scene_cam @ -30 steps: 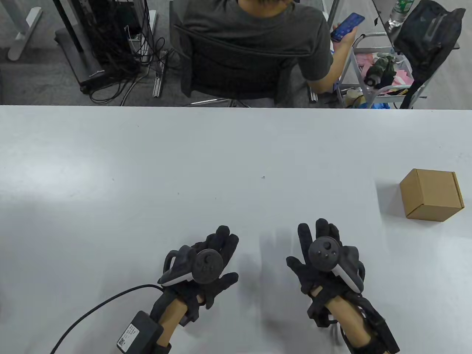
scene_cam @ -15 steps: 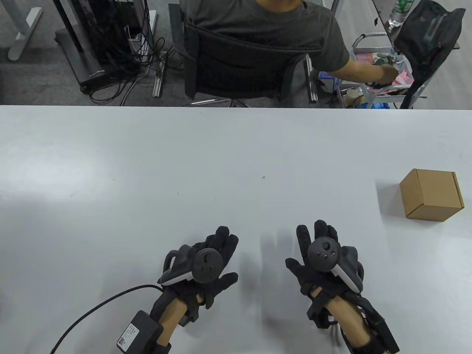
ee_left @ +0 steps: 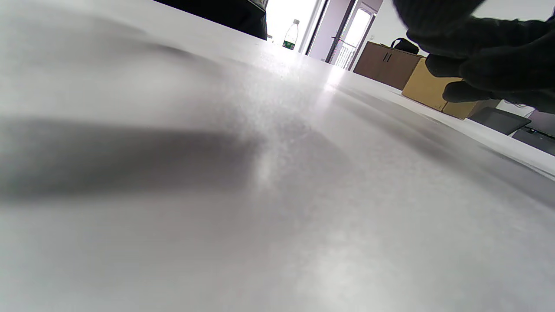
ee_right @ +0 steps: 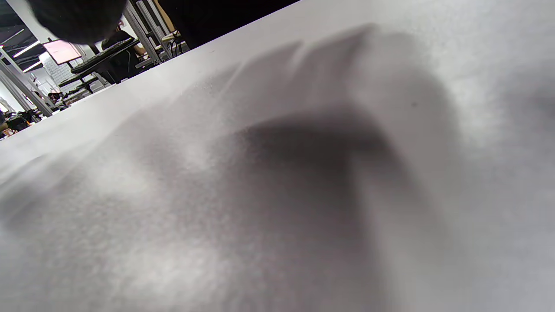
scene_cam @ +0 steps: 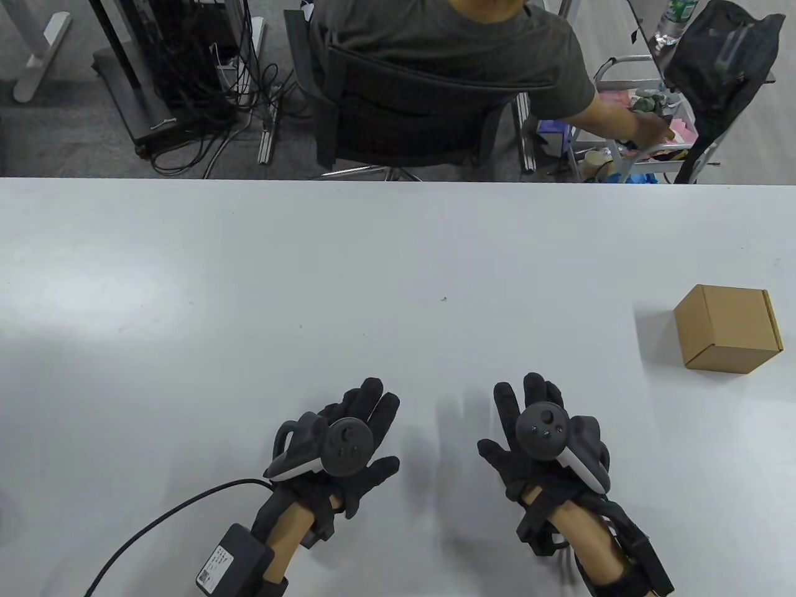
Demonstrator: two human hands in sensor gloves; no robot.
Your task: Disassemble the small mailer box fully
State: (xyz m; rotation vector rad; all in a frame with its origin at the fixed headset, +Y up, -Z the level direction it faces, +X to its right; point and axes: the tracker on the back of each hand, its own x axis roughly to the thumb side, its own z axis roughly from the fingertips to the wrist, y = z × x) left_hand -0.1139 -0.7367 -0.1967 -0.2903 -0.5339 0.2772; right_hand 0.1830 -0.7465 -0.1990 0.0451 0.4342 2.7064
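A small brown cardboard mailer box (scene_cam: 727, 328) stands closed on the white table (scene_cam: 311, 280) at the far right. It also shows in the left wrist view (ee_left: 427, 86), partly behind dark fingers (ee_left: 485, 47). My left hand (scene_cam: 357, 429) lies flat and empty near the front edge, left of centre. My right hand (scene_cam: 528, 423) lies flat and empty to its right, well short of the box and to its lower left. In the right wrist view only a dark fingertip (ee_right: 73, 17) shows at the top left.
A black cable (scene_cam: 168, 516) and a small black unit (scene_cam: 233, 559) lie by my left wrist. A person sits on a chair (scene_cam: 404, 118) beyond the far edge. A cart (scene_cam: 647, 124) stands at the back right.
Both hands shifted very slightly left and stay flat. The box has not moved. The person behind the table turned and reached an arm towards the cart.
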